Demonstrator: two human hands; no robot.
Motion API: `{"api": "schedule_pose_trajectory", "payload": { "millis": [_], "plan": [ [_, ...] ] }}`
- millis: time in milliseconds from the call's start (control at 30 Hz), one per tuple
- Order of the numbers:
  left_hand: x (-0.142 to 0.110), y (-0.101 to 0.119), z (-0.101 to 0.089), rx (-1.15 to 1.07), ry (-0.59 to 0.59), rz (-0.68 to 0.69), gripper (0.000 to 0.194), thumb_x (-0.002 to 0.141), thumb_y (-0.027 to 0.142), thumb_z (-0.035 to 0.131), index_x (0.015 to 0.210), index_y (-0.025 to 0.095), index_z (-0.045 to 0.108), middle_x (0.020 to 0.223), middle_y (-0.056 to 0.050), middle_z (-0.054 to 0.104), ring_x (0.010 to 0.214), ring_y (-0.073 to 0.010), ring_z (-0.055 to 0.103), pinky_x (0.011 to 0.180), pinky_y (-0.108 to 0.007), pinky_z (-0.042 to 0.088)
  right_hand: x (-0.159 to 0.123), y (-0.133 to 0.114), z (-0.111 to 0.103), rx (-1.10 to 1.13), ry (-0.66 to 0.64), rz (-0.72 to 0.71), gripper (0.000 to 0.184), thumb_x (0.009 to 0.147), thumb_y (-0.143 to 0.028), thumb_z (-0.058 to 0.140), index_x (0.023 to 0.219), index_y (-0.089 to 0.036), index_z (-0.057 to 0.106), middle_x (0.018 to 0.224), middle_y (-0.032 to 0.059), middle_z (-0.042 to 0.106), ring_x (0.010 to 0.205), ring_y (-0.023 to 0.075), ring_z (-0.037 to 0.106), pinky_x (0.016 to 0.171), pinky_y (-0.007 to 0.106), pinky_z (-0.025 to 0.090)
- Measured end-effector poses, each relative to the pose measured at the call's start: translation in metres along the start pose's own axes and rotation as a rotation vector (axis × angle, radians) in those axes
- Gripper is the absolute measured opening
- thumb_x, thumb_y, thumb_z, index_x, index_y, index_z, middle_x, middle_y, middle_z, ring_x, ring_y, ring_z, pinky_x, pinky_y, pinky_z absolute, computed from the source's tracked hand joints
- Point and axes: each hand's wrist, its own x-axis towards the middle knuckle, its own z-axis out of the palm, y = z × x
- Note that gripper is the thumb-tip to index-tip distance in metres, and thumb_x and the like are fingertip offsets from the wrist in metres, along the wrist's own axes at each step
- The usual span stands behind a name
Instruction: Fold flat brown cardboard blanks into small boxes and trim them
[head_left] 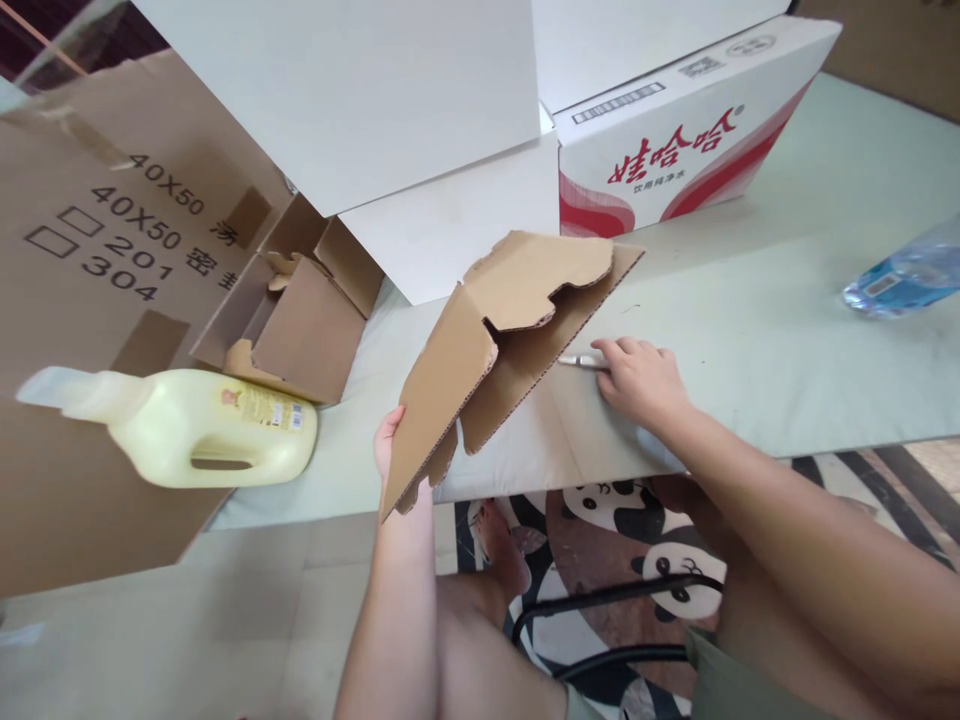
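Note:
A partly folded piece of brown cardboard, with notched flaps along its edges, is tilted up above the table. My left hand grips it at its lower left edge, with most of the fingers hidden behind the board. To the right of the cardboard, my right hand rests low over the table. A slim white pen-shaped tool pokes out from its fingers, tip towards the cardboard. What kind of tool it is I cannot make out.
White boxes and a red-and-white water carton stand at the back of the table. Leftward are an open small carton, a pale yellow jug and a large printed box. A water bottle lies far right.

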Motion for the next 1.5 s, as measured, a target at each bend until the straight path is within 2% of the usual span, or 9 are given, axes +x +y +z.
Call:
{"api": "schedule_pose_trajectory", "payload": {
  "millis": [233, 333, 433, 600, 767, 900, 1100, 1367, 1500],
  "plan": [
    [0.004, -0.003, -0.005, -0.052, -0.078, 0.021, 0.032, 0.09, 0.023, 0.039, 0.085, 0.017, 0.07, 0.07, -0.008, 0.075, 0.061, -0.0225, 0.073, 0.05, -0.03, 0.059, 0.0, 0.0, -0.002, -0.044, -0.072, -0.037, 0.035, 0.095, -0.026, 0.04, 0.118, -0.02, 0.067, 0.109, 0.0153, 0.068, 0.098, 0.0312, 0.059, 0.076, 0.041, 0.039],
    [0.01, -0.004, -0.012, -0.109, -0.136, 0.01, 0.029, 0.089, 0.022, 0.042, 0.091, 0.018, 0.07, 0.074, -0.008, 0.075, 0.068, -0.0195, 0.074, 0.051, -0.023, 0.057, 0.0, 0.0, -0.002, -0.044, -0.078, -0.043, 0.035, 0.095, -0.026, 0.041, 0.117, -0.02, 0.067, 0.108, 0.0151, 0.069, 0.098, 0.0314, 0.059, 0.076, 0.041, 0.04],
    [0.015, -0.004, -0.017, -0.135, -0.12, 0.0, 0.026, 0.089, 0.02, 0.044, 0.095, 0.019, 0.07, 0.074, -0.008, 0.075, 0.071, -0.0178, 0.074, 0.052, -0.018, 0.056, 0.0, 0.0, -0.001, -0.05, -0.069, -0.047, 0.035, 0.094, -0.025, 0.041, 0.116, -0.02, 0.068, 0.106, 0.0148, 0.069, 0.096, 0.0307, 0.059, 0.074, 0.04, 0.04],
    [0.016, -0.003, -0.013, -0.156, -0.066, 0.014, 0.021, 0.086, 0.019, 0.048, 0.092, 0.017, 0.069, 0.073, -0.009, 0.075, 0.071, -0.0192, 0.075, 0.054, -0.019, 0.057, 0.0, 0.0, 0.0, -0.041, -0.061, -0.058, 0.034, 0.094, -0.025, 0.042, 0.112, -0.021, 0.07, 0.105, 0.0144, 0.07, 0.095, 0.0303, 0.059, 0.074, 0.04, 0.041],
    [0.018, -0.003, -0.014, -0.17, -0.082, 0.06, 0.029, 0.084, 0.018, 0.048, 0.104, 0.019, 0.068, 0.077, -0.008, 0.076, 0.083, -0.0205, 0.076, 0.058, -0.02, 0.059, 0.0, -0.001, 0.0, 0.069, -0.044, -0.086, 0.034, 0.096, -0.027, 0.04, 0.111, -0.021, 0.07, 0.104, 0.0138, 0.069, 0.095, 0.0294, 0.061, 0.076, 0.04, 0.044],
    [0.018, -0.004, -0.014, -0.163, -0.078, 0.078, 0.032, 0.083, 0.018, 0.049, 0.109, 0.018, 0.067, 0.082, -0.009, 0.076, 0.089, -0.0211, 0.075, 0.063, -0.021, 0.06, 0.0, -0.003, 0.001, 0.195, -0.083, -0.101, 0.033, 0.096, -0.029, 0.042, 0.115, -0.021, 0.068, 0.106, 0.0113, 0.067, 0.095, 0.0264, 0.064, 0.075, 0.036, 0.046],
    [0.012, -0.005, -0.008, -0.137, -0.05, 0.077, 0.024, 0.083, 0.018, 0.051, 0.1, 0.018, 0.067, 0.08, -0.008, 0.076, 0.081, -0.0202, 0.075, 0.061, -0.021, 0.06, -0.001, -0.007, -0.001, 0.197, -0.099, -0.115, 0.032, 0.096, -0.028, 0.042, 0.114, -0.021, 0.068, 0.107, 0.0114, 0.067, 0.094, 0.0269, 0.065, 0.075, 0.037, 0.046],
    [0.01, -0.006, -0.003, -0.149, -0.021, 0.07, 0.025, 0.082, 0.019, 0.049, 0.101, 0.017, 0.066, 0.078, -0.009, 0.076, 0.079, -0.0212, 0.076, 0.058, -0.022, 0.06, -0.001, -0.007, 0.0, 0.192, -0.094, -0.113, 0.031, 0.095, -0.027, 0.042, 0.112, -0.021, 0.068, 0.106, 0.0109, 0.067, 0.095, 0.0266, 0.064, 0.075, 0.036, 0.045],
    [0.008, -0.006, -0.001, -0.152, -0.052, 0.061, 0.026, 0.082, 0.018, 0.048, 0.101, 0.016, 0.066, 0.08, -0.009, 0.076, 0.08, -0.0222, 0.076, 0.058, -0.023, 0.06, -0.001, -0.006, 0.002, 0.203, -0.082, -0.128, 0.031, 0.095, -0.027, 0.043, 0.112, -0.021, 0.068, 0.106, 0.0112, 0.068, 0.093, 0.0267, 0.064, 0.074, 0.036, 0.045]
  ]
}}
